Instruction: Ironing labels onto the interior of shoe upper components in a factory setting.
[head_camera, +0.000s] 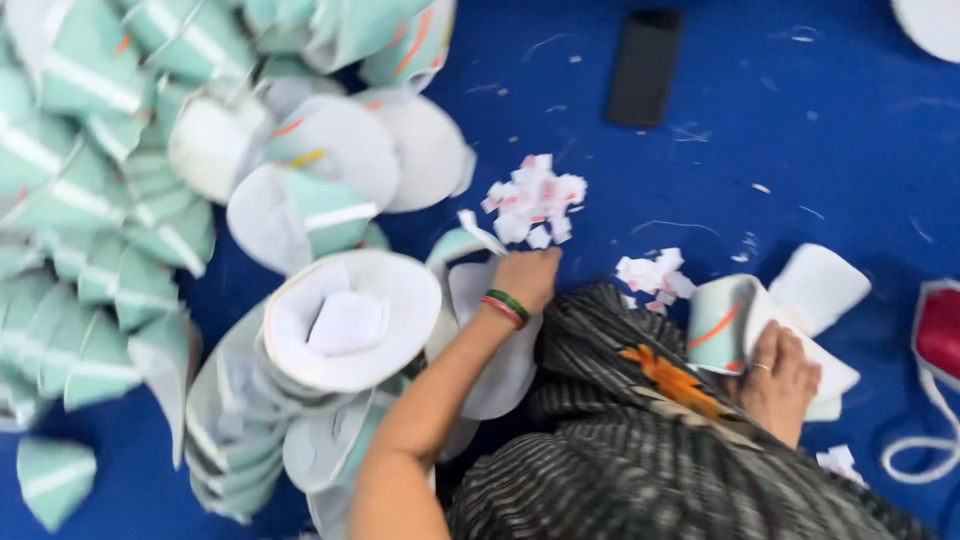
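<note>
A curled paper sheet, pale green with an orange stripe and white inside, lies on its side on the blue floor cloth, rolled into a loose tube, open end facing up-left. A white flat paper piece sticks up at a tilt, beside the heap of green-and-white paper cones.

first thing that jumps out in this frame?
The big heap of mint-green and white paper cones filling the left side of the blue floor. At centre, the left hand pinches a white scrap beside a small pile of paper bits; the right hand rests on a cone piece at right.
</note>
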